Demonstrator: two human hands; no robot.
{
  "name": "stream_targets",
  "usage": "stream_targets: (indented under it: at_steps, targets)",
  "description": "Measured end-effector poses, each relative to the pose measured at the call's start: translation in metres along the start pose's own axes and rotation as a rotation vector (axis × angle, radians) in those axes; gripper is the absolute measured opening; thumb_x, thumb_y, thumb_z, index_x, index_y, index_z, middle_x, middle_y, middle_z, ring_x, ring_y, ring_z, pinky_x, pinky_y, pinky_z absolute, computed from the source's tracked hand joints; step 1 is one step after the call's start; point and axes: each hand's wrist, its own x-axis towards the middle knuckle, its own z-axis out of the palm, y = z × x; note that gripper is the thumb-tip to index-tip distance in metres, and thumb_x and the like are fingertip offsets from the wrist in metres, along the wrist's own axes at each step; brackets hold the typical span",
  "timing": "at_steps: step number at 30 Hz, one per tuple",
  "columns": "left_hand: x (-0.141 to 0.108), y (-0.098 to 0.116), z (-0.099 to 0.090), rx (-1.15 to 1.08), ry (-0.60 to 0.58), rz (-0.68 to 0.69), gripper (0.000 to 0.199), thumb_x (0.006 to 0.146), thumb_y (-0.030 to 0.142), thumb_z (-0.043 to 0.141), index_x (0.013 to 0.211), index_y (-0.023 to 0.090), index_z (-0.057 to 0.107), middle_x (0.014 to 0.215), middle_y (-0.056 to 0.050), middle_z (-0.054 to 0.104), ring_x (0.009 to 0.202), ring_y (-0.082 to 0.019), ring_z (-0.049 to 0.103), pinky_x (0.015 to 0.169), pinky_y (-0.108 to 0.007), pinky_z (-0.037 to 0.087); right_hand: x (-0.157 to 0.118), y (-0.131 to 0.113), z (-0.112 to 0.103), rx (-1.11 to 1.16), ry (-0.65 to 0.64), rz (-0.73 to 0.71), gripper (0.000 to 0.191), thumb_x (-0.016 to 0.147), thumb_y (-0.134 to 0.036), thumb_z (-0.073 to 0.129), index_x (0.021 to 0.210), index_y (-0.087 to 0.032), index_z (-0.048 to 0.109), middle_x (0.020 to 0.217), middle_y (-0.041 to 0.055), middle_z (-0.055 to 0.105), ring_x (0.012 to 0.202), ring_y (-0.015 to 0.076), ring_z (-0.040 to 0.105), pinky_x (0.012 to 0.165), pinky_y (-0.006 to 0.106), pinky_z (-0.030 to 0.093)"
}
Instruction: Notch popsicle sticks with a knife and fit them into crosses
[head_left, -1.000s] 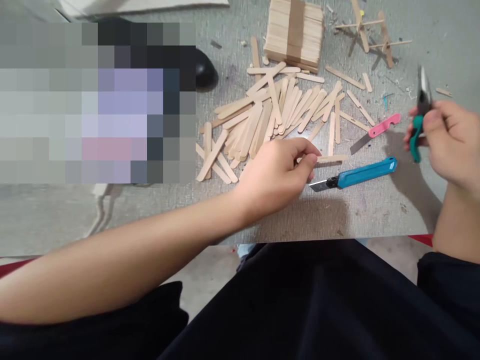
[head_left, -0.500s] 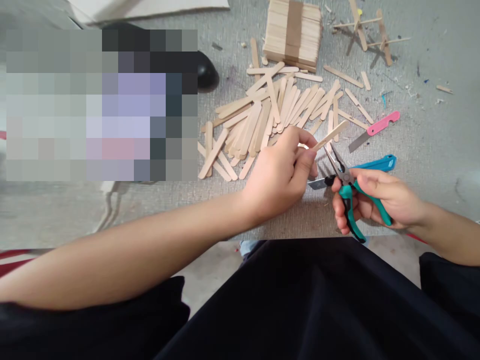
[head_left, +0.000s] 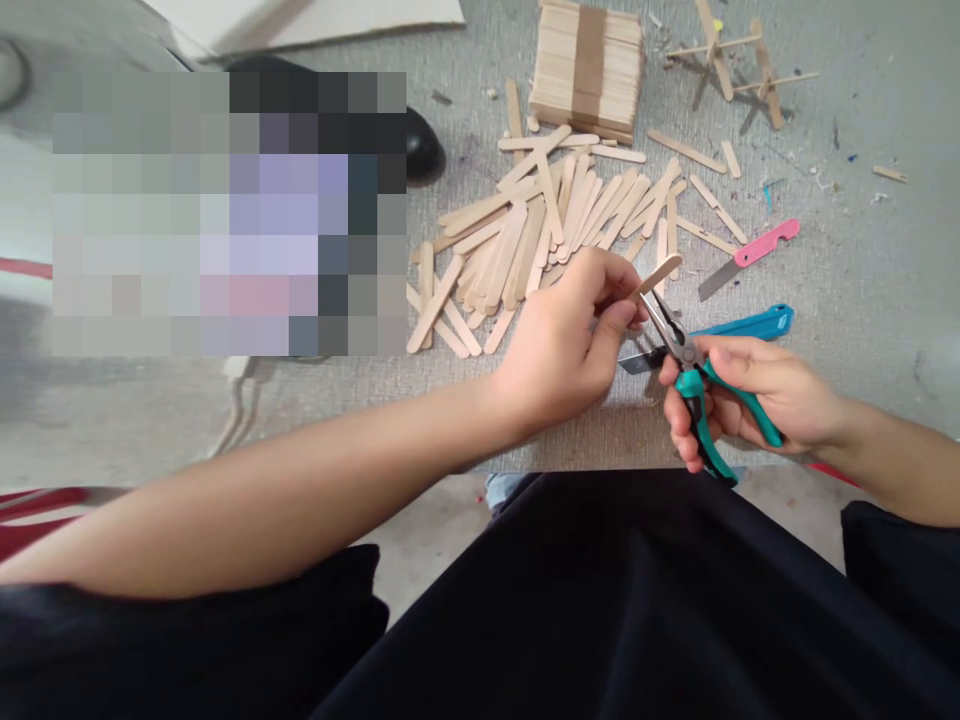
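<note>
My left hand point(head_left: 574, 325) pinches a wooden craft stick point(head_left: 661, 273) between thumb and fingers, its rounded end pointing up to the right. Needle-nose pliers point(head_left: 688, 362) with teal and black handles are in my right hand point(head_left: 765, 395), their jaws parted. The jaw tips are right at the stick, near my left fingertips; whether they touch it I cannot tell. Beneath the pliers lies a blue utility knife point(head_left: 746, 322) with its blade out. A pink folding knife point(head_left: 766, 245) lies open just beyond it.
Loose craft sticks point(head_left: 510, 250) are heaped beyond my left hand. Behind them stands a banded bundle of sticks point(head_left: 555, 65). At the back right is a small assembly of joined sticks point(head_left: 716, 50). Wood scraps are scattered on the right. A blurred-out patch point(head_left: 150, 220) covers the left.
The craft stick has turned and tipped, so it looks shorter and its end sits lower. The plier jaws have moved slightly left, closer to my left fingertips. The view has shifted a little.
</note>
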Motion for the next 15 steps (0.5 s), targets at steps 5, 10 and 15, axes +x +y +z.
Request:
stream_targets:
  at_steps: [5,10,15]
  targets:
    - [0.0,-0.001,-0.002,-0.093,-0.032,-0.081,0.028,0.106,0.021,0.068,0.131,0.031,0.065,0.103,0.001,0.087,0.101,-0.021,0.087,0.103,-0.044,0.071,0.002,0.0,0.0,0.005,0.011,0.002,0.036,0.115,-0.053,0.077,0.123,-0.018,0.073,0.098,0.0083,0.083,0.081,0.0244,0.083,0.073,0.041,0.071]
    - [0.009,0.003,-0.009,-0.195,-0.11,-0.221,0.025,0.104,0.019,0.075,0.125,0.027,0.065,0.095,0.001,0.088,0.091,-0.021,0.088,0.089,-0.038,0.072,0.001,-0.001,0.001,0.037,-0.008,0.023,0.037,0.114,-0.052,0.08,0.123,-0.016,0.074,0.098,0.0091,0.084,0.082,0.0246,0.085,0.073,0.038,0.071]
    - [0.014,0.006,-0.013,-0.231,-0.174,-0.215,0.023,0.102,0.015,0.074,0.12,0.025,0.065,0.083,0.004,0.085,0.08,-0.018,0.086,0.081,-0.035,0.072,0.001,-0.001,0.001,0.036,-0.054,0.039,0.041,0.112,-0.056,0.082,0.123,-0.017,0.075,0.099,0.0099,0.084,0.08,0.0245,0.084,0.071,0.039,0.071]
